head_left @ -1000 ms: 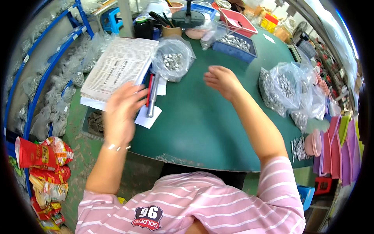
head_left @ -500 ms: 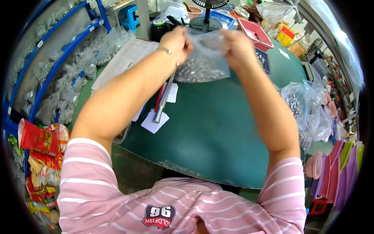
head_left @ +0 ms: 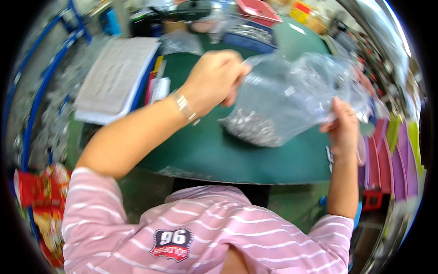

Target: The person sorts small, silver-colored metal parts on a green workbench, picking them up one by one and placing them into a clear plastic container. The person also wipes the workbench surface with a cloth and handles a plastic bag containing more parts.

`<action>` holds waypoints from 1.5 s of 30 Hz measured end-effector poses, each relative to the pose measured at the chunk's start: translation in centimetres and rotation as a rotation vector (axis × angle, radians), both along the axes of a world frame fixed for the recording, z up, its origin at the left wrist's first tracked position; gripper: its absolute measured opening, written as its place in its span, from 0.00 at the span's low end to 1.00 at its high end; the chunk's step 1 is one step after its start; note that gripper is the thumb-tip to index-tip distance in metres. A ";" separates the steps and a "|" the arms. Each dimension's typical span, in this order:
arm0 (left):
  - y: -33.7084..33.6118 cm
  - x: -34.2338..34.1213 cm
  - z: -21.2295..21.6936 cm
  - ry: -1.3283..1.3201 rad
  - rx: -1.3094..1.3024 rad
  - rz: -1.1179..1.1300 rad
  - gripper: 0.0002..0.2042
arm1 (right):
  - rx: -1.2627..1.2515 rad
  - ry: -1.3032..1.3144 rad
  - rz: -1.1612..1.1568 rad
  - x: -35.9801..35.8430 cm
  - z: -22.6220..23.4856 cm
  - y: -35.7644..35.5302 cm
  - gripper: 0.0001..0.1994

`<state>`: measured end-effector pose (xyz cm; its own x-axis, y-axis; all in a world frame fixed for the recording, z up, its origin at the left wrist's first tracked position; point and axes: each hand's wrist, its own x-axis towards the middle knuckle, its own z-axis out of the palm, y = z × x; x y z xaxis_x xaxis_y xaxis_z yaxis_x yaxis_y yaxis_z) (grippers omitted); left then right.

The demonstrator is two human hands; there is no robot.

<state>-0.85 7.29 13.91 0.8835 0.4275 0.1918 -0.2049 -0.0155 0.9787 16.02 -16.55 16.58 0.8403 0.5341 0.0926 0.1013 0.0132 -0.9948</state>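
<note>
A large clear plastic bag is stretched between my two hands above the green table. Small silvery metal pieces are heaped in its lower corner. My left hand, with a metal band at the wrist, is closed on the bag's upper left edge. At the right, my right hand pinches the bag's side between thumb and fingers. The bag's mouth cannot be made out clearly. Motion blurs parts of the picture.
Beyond the hands stand a blue tray of metal parts and a red basket. Another plastic bag lies at the back left, near papers. Blue shelves line the left; coloured bins stand right.
My hands have come nearer and rightward, and wider apart, with a bag between them. A plastic bag now shows near the fan; whether the held bag is the same as before, I cannot tell.
</note>
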 end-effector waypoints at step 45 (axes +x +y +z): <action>-14.6 19.1 4.8 0.101 -0.370 0.405 0.16 | 0.225 0.556 0.264 17.3 0.6 -7.1 0.22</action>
